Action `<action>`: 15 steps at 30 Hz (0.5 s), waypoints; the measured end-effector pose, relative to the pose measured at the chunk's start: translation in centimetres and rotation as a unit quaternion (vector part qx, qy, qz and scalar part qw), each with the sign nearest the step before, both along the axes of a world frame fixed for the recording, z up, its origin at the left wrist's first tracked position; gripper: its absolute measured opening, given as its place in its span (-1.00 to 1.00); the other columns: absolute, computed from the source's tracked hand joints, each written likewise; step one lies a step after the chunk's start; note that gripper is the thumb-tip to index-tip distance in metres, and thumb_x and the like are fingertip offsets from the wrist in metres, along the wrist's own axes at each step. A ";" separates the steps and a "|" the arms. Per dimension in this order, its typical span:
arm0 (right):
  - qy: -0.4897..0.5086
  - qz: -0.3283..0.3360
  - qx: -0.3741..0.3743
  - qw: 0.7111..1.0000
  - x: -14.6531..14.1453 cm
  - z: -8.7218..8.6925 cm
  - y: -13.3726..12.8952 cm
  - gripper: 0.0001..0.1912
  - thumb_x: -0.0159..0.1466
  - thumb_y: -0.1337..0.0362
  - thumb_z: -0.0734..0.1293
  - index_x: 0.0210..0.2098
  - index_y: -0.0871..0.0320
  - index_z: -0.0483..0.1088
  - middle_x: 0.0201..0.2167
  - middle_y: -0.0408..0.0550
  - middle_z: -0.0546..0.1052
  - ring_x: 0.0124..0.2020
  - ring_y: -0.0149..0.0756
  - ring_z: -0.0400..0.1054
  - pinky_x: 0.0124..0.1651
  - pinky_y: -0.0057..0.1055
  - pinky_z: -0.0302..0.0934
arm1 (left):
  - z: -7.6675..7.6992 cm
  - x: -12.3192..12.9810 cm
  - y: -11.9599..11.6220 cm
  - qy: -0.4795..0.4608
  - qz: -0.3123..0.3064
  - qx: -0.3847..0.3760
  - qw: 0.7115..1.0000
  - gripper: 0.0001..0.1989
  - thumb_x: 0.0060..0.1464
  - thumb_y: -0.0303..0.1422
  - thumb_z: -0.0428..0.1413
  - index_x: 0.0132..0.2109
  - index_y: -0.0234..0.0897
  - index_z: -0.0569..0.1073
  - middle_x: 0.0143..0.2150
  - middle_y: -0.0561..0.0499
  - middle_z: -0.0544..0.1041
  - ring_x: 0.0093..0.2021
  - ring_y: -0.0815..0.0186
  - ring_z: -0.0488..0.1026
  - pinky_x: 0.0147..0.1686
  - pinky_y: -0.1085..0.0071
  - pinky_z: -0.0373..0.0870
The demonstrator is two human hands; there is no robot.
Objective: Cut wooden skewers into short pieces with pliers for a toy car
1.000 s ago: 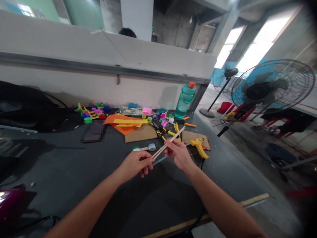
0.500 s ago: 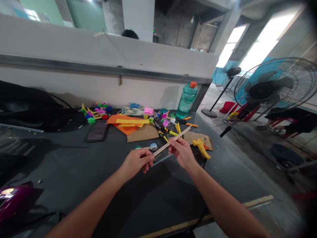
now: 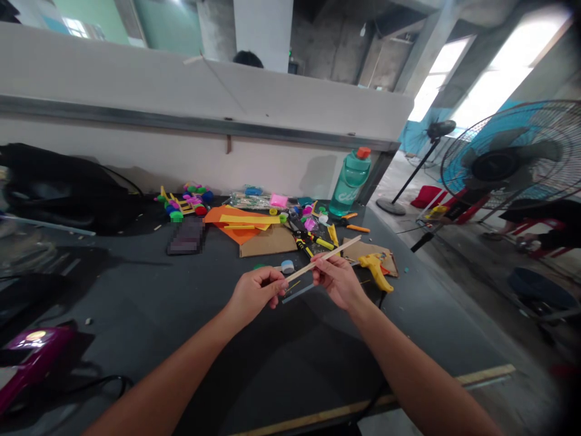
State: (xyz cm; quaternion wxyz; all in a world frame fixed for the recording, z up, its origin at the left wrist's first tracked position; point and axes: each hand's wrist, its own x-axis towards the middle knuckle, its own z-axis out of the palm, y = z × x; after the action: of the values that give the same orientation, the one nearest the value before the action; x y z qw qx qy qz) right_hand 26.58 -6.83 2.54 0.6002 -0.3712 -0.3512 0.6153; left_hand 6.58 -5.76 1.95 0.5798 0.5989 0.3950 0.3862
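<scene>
Pale thin wooden sticks (image 3: 345,245) slant up to the right between my two hands, above the dark table. They lie so close together that I cannot tell their number. My left hand (image 3: 258,289) pinches their lower end between thumb and fingers. Further along, my right hand (image 3: 336,280) is closed around the middle, with the far end sticking out past it. Under the hands lies a clear glue stick-like rod (image 3: 298,293). A white-blue bottle cap (image 3: 287,266) rests just behind my left fingers, and a yellow glue gun (image 3: 376,270) lies right of my right hand.
Behind the hands lie cardboard (image 3: 267,243), orange sheets (image 3: 227,219), pliers (image 3: 303,245) and orange-handled cutters (image 3: 357,227). A green water bottle (image 3: 349,184) stands at the back right. To the left are a phone (image 3: 186,236), a black bag (image 3: 68,188) and a magenta device (image 3: 34,363). A fan (image 3: 494,163) stands beyond.
The two sticks, seen slightly apart before, now line up as nearly one strip. Both hands keep their hold. The whole view has shifted a little, with things appearing further right.
</scene>
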 end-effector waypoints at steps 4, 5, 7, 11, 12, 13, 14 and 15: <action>0.008 -0.015 0.002 1.000 0.0 0.0 0.0 -0.80 -0.02 0.25 0.51 -0.42 0.20 0.52 -0.67 -0.22 0.43 -0.65 -0.53 0.28 -0.60 -0.63 0.27 | 0.3 0.1 -0.1 -0.048 -0.012 -0.007 0.999 -0.77 0.00 -0.23 0.15 -0.41 -0.35 0.44 -0.55 0.08 0.45 -0.68 0.51 0.32 -0.67 0.57 0.31; 0.009 -0.018 0.002 1.000 0.0 0.0 0.0 -0.80 -0.02 0.25 0.51 -0.42 0.20 0.51 -0.67 -0.22 0.43 -0.66 -0.53 0.27 -0.61 -0.63 0.26 | 0.4 0.1 -0.1 -0.057 -0.014 -0.011 0.998 -0.76 0.00 -0.22 0.15 -0.39 -0.36 0.45 -0.55 0.07 0.46 -0.68 0.50 0.32 -0.67 0.56 0.31; 0.010 -0.020 0.002 1.000 0.0 0.0 0.1 -0.81 -0.02 0.25 0.50 -0.42 0.20 0.51 -0.68 -0.22 0.42 -0.66 -0.54 0.27 -0.61 -0.64 0.26 | 0.5 0.0 -0.1 -0.069 -0.017 -0.017 0.997 -0.75 -0.01 -0.21 0.16 -0.37 -0.36 0.45 -0.55 0.07 0.46 -0.68 0.49 0.33 -0.68 0.55 0.32; 0.010 -0.019 0.003 1.000 -0.1 0.0 0.1 -0.81 -0.02 0.25 0.50 -0.42 0.19 0.52 -0.68 -0.22 0.42 -0.65 -0.53 0.26 -0.61 -0.63 0.26 | 0.3 0.0 0.0 -0.071 -0.024 -0.016 0.997 -0.76 -0.01 -0.22 0.17 -0.39 -0.37 0.45 -0.55 0.07 0.46 -0.68 0.49 0.33 -0.67 0.56 0.31; 0.009 -0.018 0.004 1.000 -0.1 0.0 0.0 -0.81 -0.02 0.25 0.50 -0.43 0.19 0.52 -0.68 -0.22 0.42 -0.65 -0.53 0.26 -0.61 -0.62 0.27 | 0.2 0.0 0.1 -0.068 -0.024 -0.015 0.997 -0.76 -0.01 -0.23 0.17 -0.40 -0.36 0.44 -0.55 0.07 0.46 -0.68 0.50 0.33 -0.67 0.57 0.30; 0.007 -0.018 0.004 1.000 -0.1 0.0 0.0 -0.81 -0.02 0.25 0.50 -0.43 0.19 0.52 -0.68 -0.22 0.42 -0.65 -0.53 0.26 -0.61 -0.62 0.27 | 0.1 -0.1 0.1 -0.064 -0.025 -0.014 0.998 -0.77 -0.02 -0.25 0.18 -0.42 -0.36 0.44 -0.55 0.07 0.46 -0.67 0.50 0.33 -0.66 0.57 0.30; 0.006 -0.017 0.005 1.000 -0.2 0.0 -0.1 -0.81 -0.02 0.25 0.50 -0.43 0.19 0.52 -0.68 -0.22 0.42 -0.66 -0.53 0.26 -0.62 -0.62 0.27 | 0.1 -0.1 0.2 -0.059 -0.025 -0.015 0.998 -0.78 -0.03 -0.26 0.19 -0.43 -0.36 0.43 -0.55 0.08 0.46 -0.67 0.51 0.33 -0.66 0.57 0.29; 0.003 -0.017 0.006 1.000 -0.2 0.1 -0.1 -0.81 -0.02 0.25 0.50 -0.43 0.19 0.52 -0.68 -0.22 0.42 -0.66 -0.53 0.25 -0.62 -0.62 0.26 | 0.0 0.0 0.3 -0.052 -0.026 -0.017 0.998 -0.79 -0.04 -0.27 0.20 -0.44 -0.36 0.42 -0.55 0.09 0.45 -0.67 0.51 0.32 -0.65 0.58 0.29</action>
State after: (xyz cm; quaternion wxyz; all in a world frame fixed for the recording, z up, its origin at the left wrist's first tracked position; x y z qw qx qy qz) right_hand 26.36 -6.93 2.60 0.6142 -0.3715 -0.3463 0.6039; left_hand 6.53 -5.48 1.93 0.6198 0.5781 0.3546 0.3949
